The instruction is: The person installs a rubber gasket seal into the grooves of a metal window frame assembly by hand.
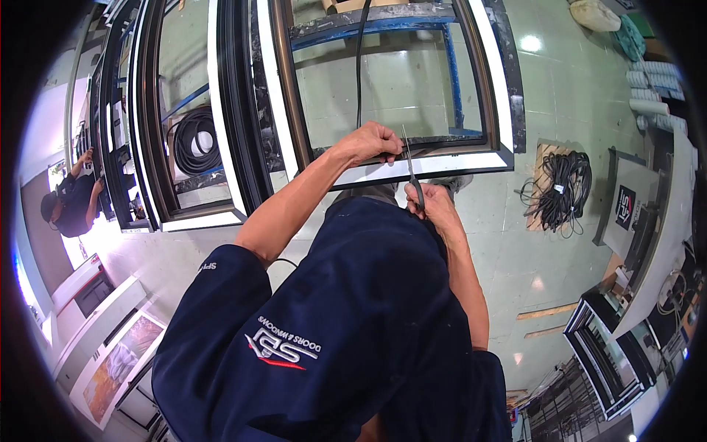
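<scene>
My right hand [433, 200] is closed around the handles of black-handled scissors [412, 171], below the near rail of a white and dark window frame [383, 172]. The blades point up across that rail. My left hand [373, 143] is closed on the end of a black rubber strip [361, 74], just left of the blades. This strip runs down through the frame opening from the far side. How closely the blades meet the strip is too small to tell.
More frames [228, 110] stand at the left, with a black coil [197, 144] inside one. Another person [70, 199] works at the far left. Bundled black strips [561, 190] lie on the floor at the right. A dark frame [607, 357] rests at the lower right.
</scene>
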The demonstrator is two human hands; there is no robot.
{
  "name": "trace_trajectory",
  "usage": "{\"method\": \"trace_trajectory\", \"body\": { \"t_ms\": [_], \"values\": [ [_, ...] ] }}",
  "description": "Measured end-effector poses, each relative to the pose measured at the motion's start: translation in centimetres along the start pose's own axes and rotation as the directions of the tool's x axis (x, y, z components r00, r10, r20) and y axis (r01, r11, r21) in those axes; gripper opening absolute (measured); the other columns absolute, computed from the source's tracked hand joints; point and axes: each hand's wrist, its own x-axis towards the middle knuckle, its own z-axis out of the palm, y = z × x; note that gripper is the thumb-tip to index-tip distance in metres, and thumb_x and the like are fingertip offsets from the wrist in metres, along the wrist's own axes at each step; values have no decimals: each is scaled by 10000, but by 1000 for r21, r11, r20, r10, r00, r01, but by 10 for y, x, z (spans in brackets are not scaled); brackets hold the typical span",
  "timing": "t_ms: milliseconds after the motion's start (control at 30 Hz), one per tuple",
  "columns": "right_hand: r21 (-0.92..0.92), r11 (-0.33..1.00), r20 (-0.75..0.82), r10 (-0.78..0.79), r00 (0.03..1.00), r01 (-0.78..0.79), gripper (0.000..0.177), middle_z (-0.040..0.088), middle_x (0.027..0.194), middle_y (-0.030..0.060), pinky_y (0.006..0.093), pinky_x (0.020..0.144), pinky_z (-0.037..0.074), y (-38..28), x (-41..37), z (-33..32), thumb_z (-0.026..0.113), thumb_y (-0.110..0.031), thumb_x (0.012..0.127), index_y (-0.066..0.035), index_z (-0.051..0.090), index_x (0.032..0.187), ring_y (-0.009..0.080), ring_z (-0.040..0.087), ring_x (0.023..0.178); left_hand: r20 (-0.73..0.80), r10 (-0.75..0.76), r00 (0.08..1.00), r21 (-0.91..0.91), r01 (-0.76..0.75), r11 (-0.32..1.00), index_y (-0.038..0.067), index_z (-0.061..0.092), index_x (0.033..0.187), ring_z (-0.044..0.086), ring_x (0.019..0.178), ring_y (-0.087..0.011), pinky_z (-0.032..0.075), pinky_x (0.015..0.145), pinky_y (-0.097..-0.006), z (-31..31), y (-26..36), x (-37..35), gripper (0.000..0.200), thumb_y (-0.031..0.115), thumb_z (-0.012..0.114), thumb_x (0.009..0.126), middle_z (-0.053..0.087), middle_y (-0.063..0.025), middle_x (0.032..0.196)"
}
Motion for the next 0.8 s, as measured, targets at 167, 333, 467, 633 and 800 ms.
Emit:
{"method": "trace_trajectory", "body": {
  "t_ms": [167,333,467,633,800],
  "values": [
    [-68,996,-24,48,999,-50,460,552,578,-28,211,475,312,-3,4,1,768,-489,845,-128,569,639,46,436,495,-12,-7,1000,48,7,999,-31,693,817,627,656,-141,492,595,-277,3,4,-1,84,39,716,858,658,-68,772],
    [-66,996,-47,53,998,-56,484,531,557,-38,221,478,296,0,7,0,774,-507,829,-135,558,606,45,421,491,-16,-2,1000,64,3,998,-31,692,815,618,653,-136,480,595,-274,2,3,0,81,34,713,857,652,-60,751],
    [-59,997,-54,39,998,-42,499,514,546,-44,227,487,286,0,8,-1,778,-517,818,-134,558,585,47,419,494,-13,-4,1000,50,4,999,-24,689,807,605,648,-132,468,597,-272,0,-1,3,78,35,716,850,648,-56,744],
    [-55,998,-79,23,997,-28,461,505,549,-42,227,483,279,2,10,1,787,-484,815,-123,576,621,50,424,494,-38,-18,999,40,19,999,-15,686,798,597,642,-126,455,592,-274,0,0,4,81,43,723,841,643,-52,735],
    [-80,997,-116,13,993,-23,395,489,553,-39,228,462,270,2,10,4,783,-409,842,-106,594,676,54,408,480,-38,-14,999,32,15,999,-14,683,784,594,639,-123,453,590,-275,-1,-1,5,89,44,726,837,642,-49,729]
  ]
}}
